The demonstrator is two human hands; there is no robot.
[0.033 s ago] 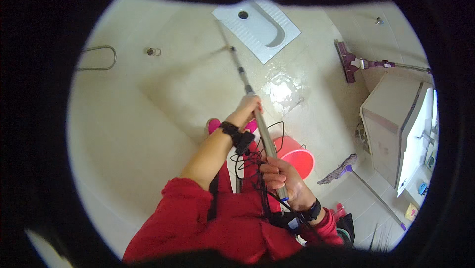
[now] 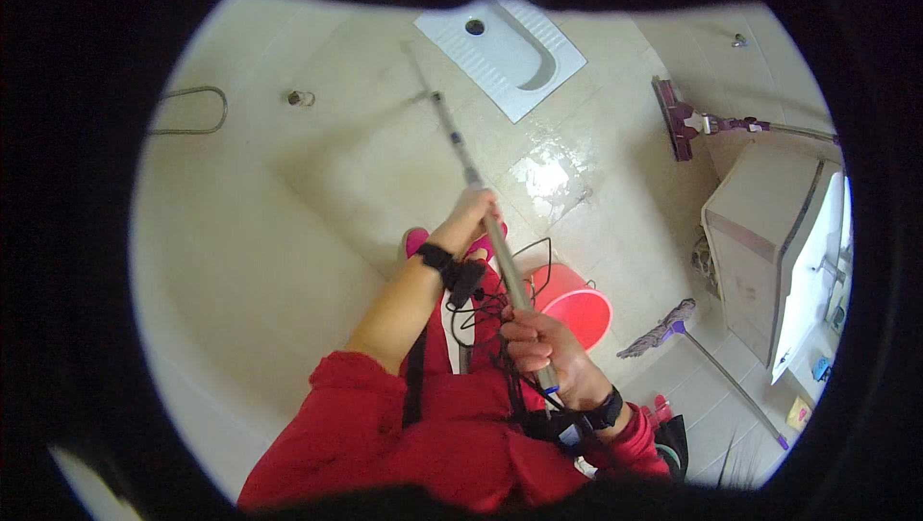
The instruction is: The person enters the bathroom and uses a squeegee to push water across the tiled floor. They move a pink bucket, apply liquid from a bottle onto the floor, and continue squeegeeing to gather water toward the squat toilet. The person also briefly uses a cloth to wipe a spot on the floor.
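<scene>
A long metal telescopic pole (image 2: 510, 266) slants from near my waist out over the pale tiled floor. Around its middle my left hand (image 2: 475, 210) is closed. Lower down, my right hand (image 2: 550, 350) wraps the pole near its blue-tipped end. The far end is thin and blurred, to the left of the white squat toilet (image 2: 514, 98), so I cannot make out what kind of head it carries. Black cables (image 2: 473, 321) hang in loops between my wrists, in front of my red clothes. Just right of the pole stands a red bucket (image 2: 588, 317).
A flat mop with a grey head (image 2: 654, 331) leans at the lower right. Farther up, a purple squeegee-like mop (image 2: 679, 121) rests by the wall. A white cabinet (image 2: 755, 233) juts out on the right. At the left wall is a bent metal bar (image 2: 224, 110). Wet floor (image 2: 548, 178) shines ahead.
The pole's far end has swung a little to the left, away from the squat toilet. My left hand shifted slightly left with it; my right hand has barely moved.
</scene>
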